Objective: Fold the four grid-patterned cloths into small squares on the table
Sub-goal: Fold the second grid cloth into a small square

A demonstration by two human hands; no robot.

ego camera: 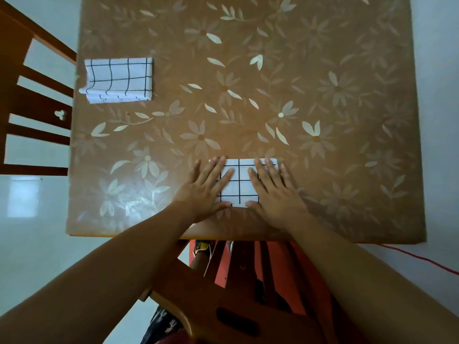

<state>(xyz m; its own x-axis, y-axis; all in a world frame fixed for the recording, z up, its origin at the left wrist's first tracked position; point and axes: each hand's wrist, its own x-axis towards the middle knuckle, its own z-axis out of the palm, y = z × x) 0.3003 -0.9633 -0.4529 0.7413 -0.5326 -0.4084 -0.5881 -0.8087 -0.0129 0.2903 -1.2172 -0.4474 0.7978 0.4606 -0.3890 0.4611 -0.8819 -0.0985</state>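
Low at the frame's centre, near the table's (323, 95) front edge, a folded white cloth (239, 184) with black grid lines lies flat as a small rectangle. On its sides press the left hand (206, 187) and the right hand (275, 192), palms down, fingers straight and spread, gripping nothing. At upper left sits a pile of folded grid cloths (119, 79), its layers stepped; their number is unclear. Pale flowers and leaves pattern the glossy brown tabletop. A slatted wooden chair (29, 103) stands at left, a second chair (223, 306) at the bottom, and a red cord (422, 258) trails at lower right.
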